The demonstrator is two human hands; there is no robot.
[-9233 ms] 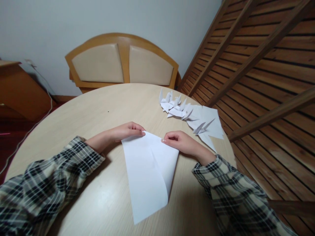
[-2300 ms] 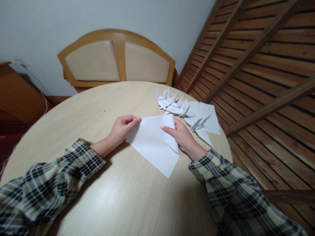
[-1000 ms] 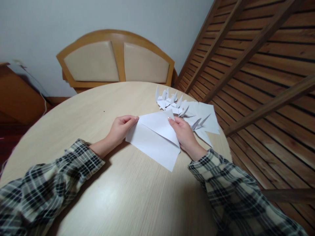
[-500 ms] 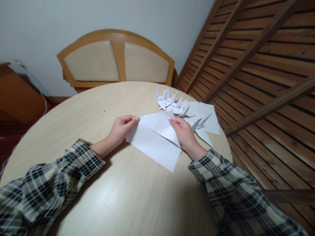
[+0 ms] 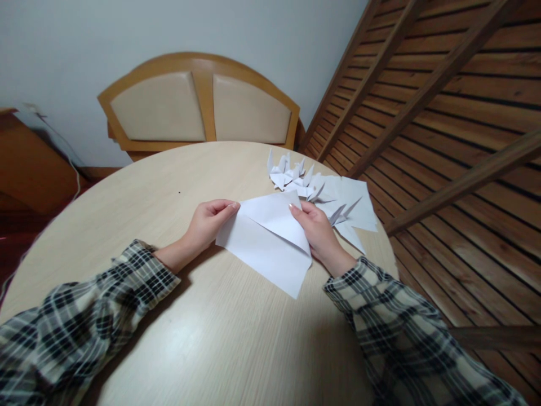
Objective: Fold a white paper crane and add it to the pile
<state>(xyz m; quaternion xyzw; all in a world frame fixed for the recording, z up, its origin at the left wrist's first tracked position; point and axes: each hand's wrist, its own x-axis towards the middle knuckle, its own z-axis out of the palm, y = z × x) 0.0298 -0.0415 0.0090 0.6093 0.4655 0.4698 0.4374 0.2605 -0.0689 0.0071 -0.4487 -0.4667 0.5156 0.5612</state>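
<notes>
A white sheet of paper [image 5: 264,242], folded over into a triangle-like flap, lies on the round pale wooden table [image 5: 203,338]. My left hand [image 5: 209,221] pinches the sheet's left corner with fingers closed. My right hand [image 5: 316,228] grips the folded flap's right edge, thumb on top and fingers behind. Both sleeves are plaid.
Several white folded paper cranes [image 5: 296,180] and flat white sheets [image 5: 353,206] lie at the table's far right edge. A wooden chair with beige cushions [image 5: 198,107] stands behind the table. Slatted wooden stairs [image 5: 443,113] rise on the right. A cable [image 5: 63,155] hangs at left.
Over nine seconds the long sheet was turned and folded into a shorter shape. In the last second both hands keep their hold; the right hand shifted slightly along the flap's edge.
</notes>
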